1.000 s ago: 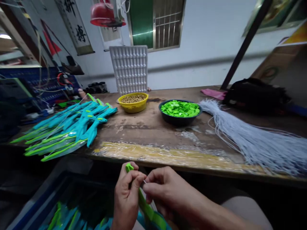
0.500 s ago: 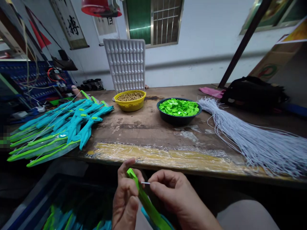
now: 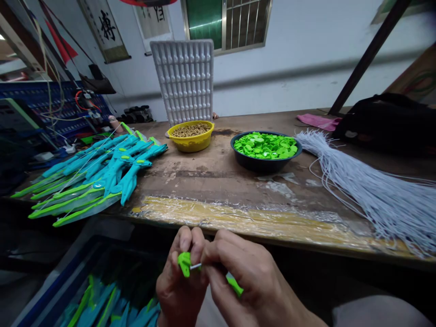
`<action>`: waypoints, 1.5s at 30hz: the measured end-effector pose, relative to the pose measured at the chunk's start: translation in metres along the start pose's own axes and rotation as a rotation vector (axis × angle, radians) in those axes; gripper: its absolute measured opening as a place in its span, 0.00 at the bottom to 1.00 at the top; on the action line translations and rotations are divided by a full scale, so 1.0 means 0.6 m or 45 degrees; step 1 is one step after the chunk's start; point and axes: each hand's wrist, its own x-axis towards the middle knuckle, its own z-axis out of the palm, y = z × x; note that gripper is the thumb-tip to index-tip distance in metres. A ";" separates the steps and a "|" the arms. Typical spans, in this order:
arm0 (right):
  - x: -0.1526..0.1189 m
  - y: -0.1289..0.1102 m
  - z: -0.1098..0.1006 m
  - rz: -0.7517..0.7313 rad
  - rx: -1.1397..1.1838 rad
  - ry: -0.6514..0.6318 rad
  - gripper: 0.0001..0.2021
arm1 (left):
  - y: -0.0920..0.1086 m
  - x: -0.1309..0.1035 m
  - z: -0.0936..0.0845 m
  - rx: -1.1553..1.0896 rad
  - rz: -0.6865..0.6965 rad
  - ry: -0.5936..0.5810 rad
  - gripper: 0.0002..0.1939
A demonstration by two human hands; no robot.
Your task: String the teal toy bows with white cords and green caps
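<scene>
My left hand [image 3: 177, 290] is closed around the bright green limb of a toy bow [image 3: 184, 264], whose tip pokes out between the fingers. Pinched in my right hand [image 3: 250, 277] is a thin white cord [image 3: 195, 266], its short visible stretch meeting the green tip. Another bit of the green limb shows under the right hand; most of the bow is hidden behind both hands. My two hands are close together, just below the table's front edge.
Teal-and-green toy bows [image 3: 112, 172] are piled on the table's left. Behind stand a yellow bowl [image 3: 190, 144] of brass-coloured rings and a dark bowl [image 3: 265, 164] of green pieces. White cords [image 3: 368, 190] lie right. More bows fill a blue crate [image 3: 44, 290] below.
My left fingers have curled in around the bow's tip, which has turned. The right hand with the cord has moved left against the left hand. The view has tilted down and shifted left.
</scene>
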 end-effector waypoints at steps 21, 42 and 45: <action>0.005 0.001 -0.012 -0.061 -0.117 -0.071 0.10 | -0.011 0.007 0.002 0.106 -0.081 0.028 0.09; -0.037 0.059 0.000 -0.277 -0.761 0.121 0.12 | -0.005 0.031 -0.001 0.475 -0.472 0.317 0.11; -0.035 0.060 -0.001 -0.225 -0.864 0.088 0.13 | -0.017 0.035 -0.014 0.585 -0.428 0.323 0.12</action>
